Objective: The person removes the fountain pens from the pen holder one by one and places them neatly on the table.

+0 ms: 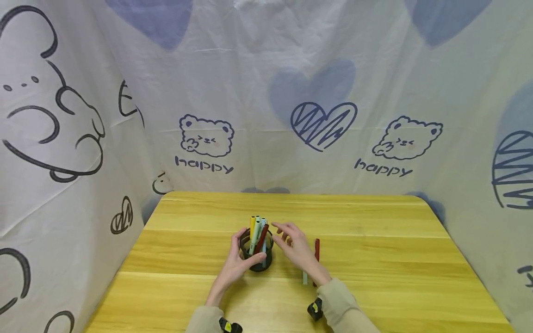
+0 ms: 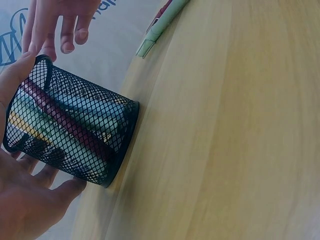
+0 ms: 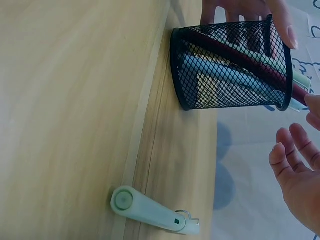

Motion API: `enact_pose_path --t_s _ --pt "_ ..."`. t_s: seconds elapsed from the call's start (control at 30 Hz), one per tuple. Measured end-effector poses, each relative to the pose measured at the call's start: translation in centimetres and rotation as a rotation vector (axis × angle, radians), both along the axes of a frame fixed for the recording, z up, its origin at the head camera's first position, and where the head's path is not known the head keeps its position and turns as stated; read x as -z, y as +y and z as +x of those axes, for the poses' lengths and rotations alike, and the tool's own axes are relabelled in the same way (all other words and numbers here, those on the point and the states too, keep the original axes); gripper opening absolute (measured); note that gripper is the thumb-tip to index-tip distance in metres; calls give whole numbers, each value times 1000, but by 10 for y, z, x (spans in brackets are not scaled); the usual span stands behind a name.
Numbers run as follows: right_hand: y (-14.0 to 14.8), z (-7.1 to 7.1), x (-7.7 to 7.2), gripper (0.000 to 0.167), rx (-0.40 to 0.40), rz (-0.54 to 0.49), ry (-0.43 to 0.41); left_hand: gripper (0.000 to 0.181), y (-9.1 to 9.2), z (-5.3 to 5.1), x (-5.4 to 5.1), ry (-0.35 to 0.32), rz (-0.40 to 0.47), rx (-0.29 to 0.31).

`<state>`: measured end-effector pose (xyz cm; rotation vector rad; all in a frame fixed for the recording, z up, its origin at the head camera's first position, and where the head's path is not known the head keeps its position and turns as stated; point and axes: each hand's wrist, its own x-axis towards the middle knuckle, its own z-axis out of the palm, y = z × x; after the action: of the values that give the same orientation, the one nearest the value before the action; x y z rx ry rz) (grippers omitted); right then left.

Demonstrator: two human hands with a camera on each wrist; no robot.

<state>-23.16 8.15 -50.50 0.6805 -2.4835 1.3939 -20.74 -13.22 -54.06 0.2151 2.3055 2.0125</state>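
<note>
A black mesh pen holder (image 1: 261,265) stands upright on the table, with several pens leaning in it. Among these are a yellow pen (image 1: 252,223), a light green pen (image 1: 254,237) and a dark red pen (image 1: 262,237). My left hand (image 1: 234,264) grips the holder from its left side, thumb at the front and fingers around the far side. To the right of the rim is my right hand (image 1: 299,247), its fingers loosely bent and holding nothing. In the right wrist view its thumb (image 3: 314,104) overlaps the dark red pen's end; contact is unclear.
Another dark red pen (image 1: 317,249) and a pale green pen (image 1: 305,278) lie on the wooden table (image 1: 383,268) beside the right forearm, which partly covers them. A patterned white cloth (image 1: 258,92) hangs behind the table and along both sides.
</note>
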Motion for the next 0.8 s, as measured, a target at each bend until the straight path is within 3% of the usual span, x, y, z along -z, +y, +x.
enact_pose_path --t_s 0.47,0.8 --pt "-6 -3 1 39 -25 37 26 96 0 0 0 2 6 12" --pt "-9 -3 -4 25 -18 -42 12 95 1 0 -1 1 21 9"
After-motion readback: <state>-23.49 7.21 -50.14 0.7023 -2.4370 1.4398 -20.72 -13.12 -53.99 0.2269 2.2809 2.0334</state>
